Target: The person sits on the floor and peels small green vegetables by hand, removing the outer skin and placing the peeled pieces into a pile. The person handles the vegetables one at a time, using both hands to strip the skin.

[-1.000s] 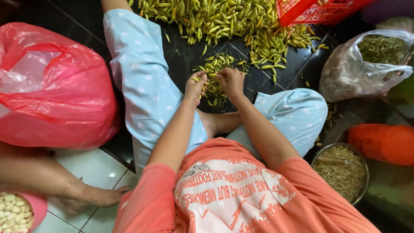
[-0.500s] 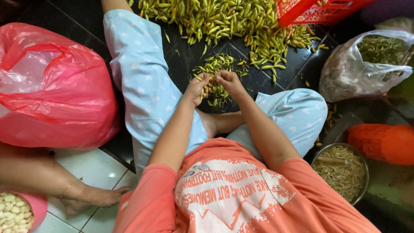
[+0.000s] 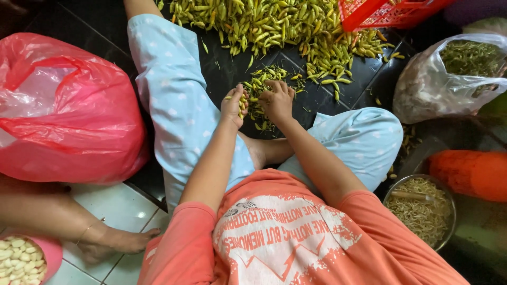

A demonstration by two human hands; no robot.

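I sit on a dark tiled floor with a small heap of green-yellow chilli peppers (image 3: pixel 259 89) between my legs. My left hand (image 3: pixel 233 106) is closed around a few chillies held upright. My right hand (image 3: pixel 277 101) rests fingers-down on the small heap beside it, picking at the chillies; whether it holds one I cannot tell. A much larger pile of chillies (image 3: pixel 274 26) spreads across the floor beyond both hands.
A big red plastic bag (image 3: pixel 63 105) sits at left. A red basket (image 3: pixel 385 11) is top right, a clear bag of green stems (image 3: pixel 449 79) right, a metal bowl of stems (image 3: pixel 420 208) lower right. Another person's foot (image 3: pixel 113 240) and a pink bowl of garlic cloves (image 3: pixel 21 258) lie bottom left.
My left hand has lowered slightly and closed tighter on the chillies. My right hand stays on the small heap, shifting a little.
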